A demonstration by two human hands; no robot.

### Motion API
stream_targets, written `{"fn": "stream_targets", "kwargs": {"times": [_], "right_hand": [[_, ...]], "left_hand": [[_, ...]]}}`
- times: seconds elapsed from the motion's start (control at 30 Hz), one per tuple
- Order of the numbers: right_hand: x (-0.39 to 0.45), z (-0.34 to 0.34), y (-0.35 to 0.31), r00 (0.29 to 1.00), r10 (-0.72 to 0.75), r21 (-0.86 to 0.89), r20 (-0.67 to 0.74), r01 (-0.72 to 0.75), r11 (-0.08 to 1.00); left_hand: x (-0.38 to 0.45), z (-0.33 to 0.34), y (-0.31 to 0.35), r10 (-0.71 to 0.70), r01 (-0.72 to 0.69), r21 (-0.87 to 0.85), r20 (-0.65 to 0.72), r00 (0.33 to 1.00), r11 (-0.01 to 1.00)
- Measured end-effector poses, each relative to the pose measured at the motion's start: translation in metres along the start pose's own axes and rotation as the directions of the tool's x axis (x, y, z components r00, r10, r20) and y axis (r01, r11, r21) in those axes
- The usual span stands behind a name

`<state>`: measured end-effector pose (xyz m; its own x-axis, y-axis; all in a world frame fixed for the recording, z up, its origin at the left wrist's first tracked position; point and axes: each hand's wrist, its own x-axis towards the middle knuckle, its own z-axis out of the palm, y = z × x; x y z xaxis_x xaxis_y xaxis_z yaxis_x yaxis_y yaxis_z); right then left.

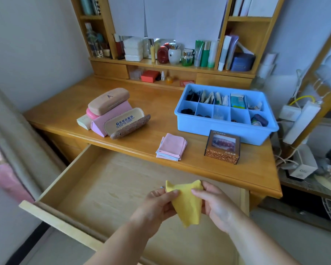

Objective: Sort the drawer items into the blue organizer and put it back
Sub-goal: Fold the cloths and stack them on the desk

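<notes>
Pinching yellow cloth [185,203] by upper corners, hanging lengthwise, tip downward

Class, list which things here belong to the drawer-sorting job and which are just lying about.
Job: yellow cloth in both hands, blue organizer, open drawer, folded cloths, glasses cases.
Lying about: shelf bottles, red box, power strip.

wood desk [147,111] w/ blue organizer [225,127], cases [111,111], cloths [171,147], box [222,148]
</notes>
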<state>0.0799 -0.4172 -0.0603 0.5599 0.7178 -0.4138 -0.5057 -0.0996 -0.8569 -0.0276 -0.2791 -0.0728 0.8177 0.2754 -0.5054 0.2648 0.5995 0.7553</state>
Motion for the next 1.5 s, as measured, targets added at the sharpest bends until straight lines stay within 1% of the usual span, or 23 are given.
{"fn": "stream_targets", "kwargs": {"times": [0.07,0.17,0.23,0.3,0.4,0.47,0.57,0.6,0.67,0.83,0.93,1.0,1.1,1.2,1.27,1.3,1.33,1.4,1.43,1.47,1.5], "right_hand": [[-0.005,-0.001,-0.004,0.999,-0.019,-0.041,-0.036,0.017,0.999],[-0.012,-0.001,-0.009,0.998,-0.023,-0.135,-0.064,0.014,0.991],[-0.016,0.000,-0.013,0.996,-0.025,-0.164,-0.090,0.010,0.986],[-0.019,0.000,-0.016,0.994,-0.027,-0.151,-0.107,0.010,0.988],[-0.023,-0.002,-0.021,0.995,-0.045,-0.158,-0.092,0.030,0.987],[-0.026,-0.004,-0.026,0.996,-0.070,-0.177,-0.060,0.059,0.982],[-0.032,-0.007,-0.035,0.987,-0.151,-0.131,0.051,0.156,0.979],[-0.033,-0.008,-0.038,0.978,-0.188,-0.109,0.085,0.197,0.974],[-0.035,-0.010,-0.042,0.961,-0.245,-0.115,0.126,0.259,0.959],[-0.035,-0.011,-0.047,0.942,-0.287,-0.258,0.174,0.325,0.910],[-0.034,-0.011,-0.049,0.934,-0.308,-0.317,0.181,0.352,0.881],[-0.034,-0.010,-0.051,0.925,-0.333,-0.367,0.183,0.378,0.850],[-0.036,-0.008,-0.055,0.907,-0.375,-0.461,0.192,0.421,0.781],[-0.038,-0.006,-0.060,0.892,-0.394,-0.542,0.222,0.449,0.711],[-0.039,-0.003,-0.060,0.880,-0.414,-0.573,0.232,0.468,0.673],[-0.040,-0.001,-0.060,0.870,-0.434,-0.591,0.234,0.482,0.647],[-0.040,0.002,-0.059,0.859,-0.457,-0.605,0.232,0.495,0.624],[-0.041,0.009,-0.058,0.833,-0.499,-0.614,0.238,0.527,0.587],[-0.041,0.011,-0.057,0.818,-0.518,-0.623,0.249,0.545,0.561],[-0.040,0.012,-0.056,0.805,-0.536,-0.638,0.255,0.556,0.532],[-0.038,0.013,-0.056,0.794,-0.552,-0.652,0.256,0.563,0.508]], "left_hand": [[-0.008,0.004,0.002,0.066,-0.063,0.085,-0.038,0.997,0.994],[-0.018,0.010,0.008,0.168,-0.141,0.247,-0.094,0.981,0.959],[-0.024,0.013,0.012,0.181,-0.151,0.277,-0.087,0.980,0.949],[-0.028,0.015,0.016,0.164,-0.137,0.303,-0.066,0.984,0.943],[-0.033,0.015,0.024,0.212,-0.167,0.415,-0.065,0.975,0.894],[-0.039,0.016,0.031,0.264,-0.226,0.437,-0.027,0.964,0.870],[-0.050,0.016,0.044,0.358,-0.380,0.397,0.130,0.925,0.836],[-0.054,0.017,0.047,0.384,-0.422,0.407,0.177,0.906,0.810],[-0.059,0.016,0.050,0.428,-0.475,0.467,0.212,0.879,0.746],[-0.060,0.014,0.055,0.479,-0.532,0.567,0.257,0.839,0.628],[-0.061,0.012,0.059,0.498,-0.575,0.633,0.323,0.805,0.518],[-0.062,0.012,0.062,0.509,-0.590,0.679,0.354,0.784,0.436],[-0.061,0.010,0.065,0.533,-0.586,0.737,0.365,0.764,0.336],[-0.062,0.011,0.069,0.557,-0.570,0.769,0.349,0.754,0.288],[-0.062,0.010,0.072,0.556,-0.546,0.790,0.330,0.763,0.280],[-0.063,0.010,0.072,0.545,-0.528,0.796,0.313,0.777,0.295],[-0.063,0.010,0.072,0.529,-0.502,0.796,0.280,0.801,0.339],[-0.062,0.012,0.072,0.488,-0.439,0.756,0.182,0.854,0.486],[-0.060,0.013,0.071,0.473,-0.413,0.731,0.140,0.870,0.543],[-0.058,0.015,0.071,0.472,-0.394,0.724,0.106,0.875,0.567],[-0.055,0.016,0.071,0.482,-0.378,0.736,0.081,0.873,0.561]]}}
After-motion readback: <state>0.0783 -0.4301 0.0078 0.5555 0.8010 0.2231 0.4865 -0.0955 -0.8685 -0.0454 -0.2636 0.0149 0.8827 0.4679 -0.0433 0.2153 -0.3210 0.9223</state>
